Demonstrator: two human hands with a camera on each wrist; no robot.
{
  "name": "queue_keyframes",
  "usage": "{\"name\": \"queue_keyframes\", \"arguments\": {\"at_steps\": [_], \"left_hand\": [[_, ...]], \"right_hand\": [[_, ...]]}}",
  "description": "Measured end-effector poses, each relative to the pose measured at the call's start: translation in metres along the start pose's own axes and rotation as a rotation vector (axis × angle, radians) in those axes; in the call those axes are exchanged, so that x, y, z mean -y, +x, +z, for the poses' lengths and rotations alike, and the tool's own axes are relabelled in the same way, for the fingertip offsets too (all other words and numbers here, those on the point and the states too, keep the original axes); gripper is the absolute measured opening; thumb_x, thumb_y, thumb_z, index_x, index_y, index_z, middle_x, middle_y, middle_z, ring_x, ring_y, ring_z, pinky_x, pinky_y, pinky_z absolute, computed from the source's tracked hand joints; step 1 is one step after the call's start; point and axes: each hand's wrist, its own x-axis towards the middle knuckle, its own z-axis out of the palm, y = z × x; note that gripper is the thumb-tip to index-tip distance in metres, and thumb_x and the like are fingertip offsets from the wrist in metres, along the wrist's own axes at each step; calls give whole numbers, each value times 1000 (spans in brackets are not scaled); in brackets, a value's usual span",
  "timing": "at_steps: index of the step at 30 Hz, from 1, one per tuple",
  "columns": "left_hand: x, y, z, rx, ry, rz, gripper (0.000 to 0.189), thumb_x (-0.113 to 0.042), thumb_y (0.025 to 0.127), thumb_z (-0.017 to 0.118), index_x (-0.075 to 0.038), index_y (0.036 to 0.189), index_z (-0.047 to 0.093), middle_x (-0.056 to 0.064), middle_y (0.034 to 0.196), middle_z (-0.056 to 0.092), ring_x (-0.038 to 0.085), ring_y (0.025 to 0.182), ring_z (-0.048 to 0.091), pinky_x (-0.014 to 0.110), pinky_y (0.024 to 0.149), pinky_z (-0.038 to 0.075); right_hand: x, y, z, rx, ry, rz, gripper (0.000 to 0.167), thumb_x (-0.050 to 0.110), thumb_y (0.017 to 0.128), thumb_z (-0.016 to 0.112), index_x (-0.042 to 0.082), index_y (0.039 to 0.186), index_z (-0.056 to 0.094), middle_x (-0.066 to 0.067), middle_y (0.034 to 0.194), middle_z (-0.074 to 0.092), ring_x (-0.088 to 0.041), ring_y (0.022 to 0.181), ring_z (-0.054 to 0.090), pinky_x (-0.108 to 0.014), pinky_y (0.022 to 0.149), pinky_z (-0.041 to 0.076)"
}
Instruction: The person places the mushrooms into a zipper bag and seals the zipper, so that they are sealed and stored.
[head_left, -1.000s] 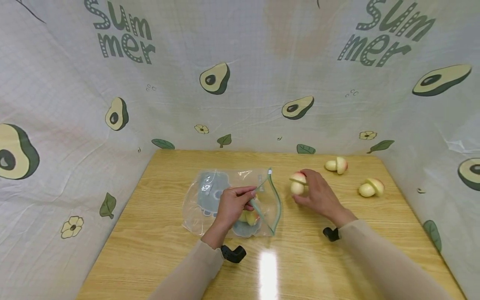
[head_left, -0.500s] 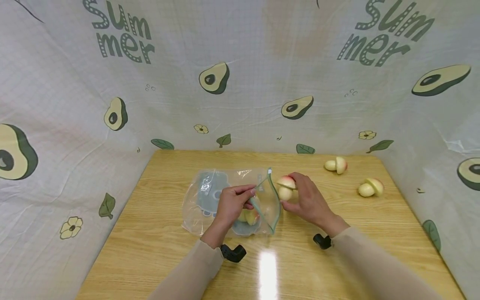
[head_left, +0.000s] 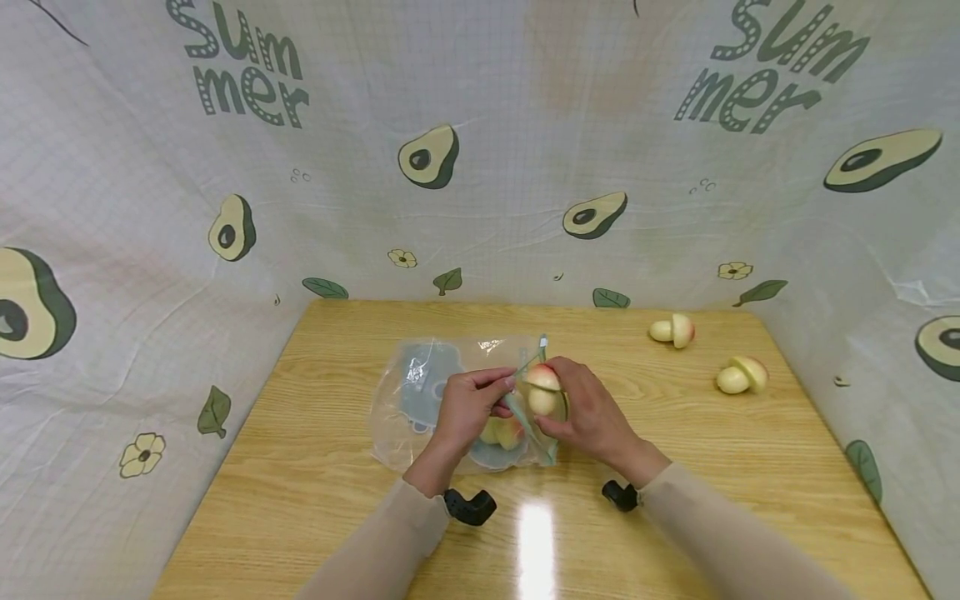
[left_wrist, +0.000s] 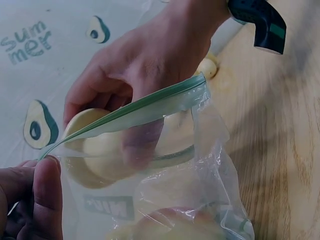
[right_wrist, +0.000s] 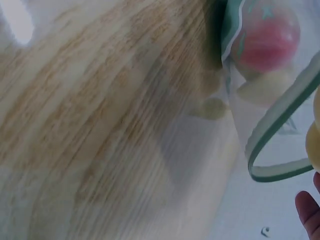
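A clear zip bag [head_left: 386,437] with a blue-grey print lies on the table, its green zip edge [left_wrist: 165,95] gaping to the right. My left hand [head_left: 467,407] pinches the near lip of that mouth between thumb and fingers. In my right hand [head_left: 588,412] is a cream toy mushroom [head_left: 543,390] with a reddish cap, gripped from the right side. It is at the bag's mouth; in the left wrist view, its lower part and a finger show through the clear plastic. Another toy mushroom [head_left: 504,432] lies inside the bag, its red cap [right_wrist: 267,45] visible in the right wrist view.
Two more toy mushrooms lie at the right of the wooden table [head_left: 285,500], one near the back edge [head_left: 672,331] and one closer to the right edge [head_left: 742,376]. A printed cloth [head_left: 510,267] encloses the table behind and at both sides.
My right hand has carried the toy mushroom leftward from the bare table to the bag's mouth. The left hand has kept its pinch on the lip, nearly still.
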Motion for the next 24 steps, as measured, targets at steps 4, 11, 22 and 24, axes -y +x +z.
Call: {"name": "queue_keyframes", "arguments": {"at_steps": [4,11,22,24], "left_hand": [[-1,0,2,1,2,-7,24,-14,100,75,-3,121,79,18,105,77,9,63,68,24,63,65],[-2,0,5,7,14,-3,25,-15,100,76,-3,121,79,16,101,78,10,63,69,25,63,65],[-4,-4,13,72,18,11,22,-14,101,75,-3,120,80,10,96,76,11,64,71,27,64,66],[-6,-6,15,87,23,10,22,-13,100,75,-3,119,80,9,95,76,10,64,72,27,63,66]], "right_hand": [[2,-1,5,-13,-15,9,85,20,73,96,-2,142,51,-22,135,55,-35,120,59,-52,95,60],[6,0,10,-46,-70,-9,85,20,71,98,-2,140,55,-22,133,59,-37,116,59,-52,95,59],[15,4,14,-13,-82,165,69,14,74,97,-2,129,58,-15,107,65,-35,105,64,-49,80,61],[16,6,16,-22,-102,184,59,14,75,94,-1,121,59,-14,102,66,-34,99,65,-47,75,60]]}}
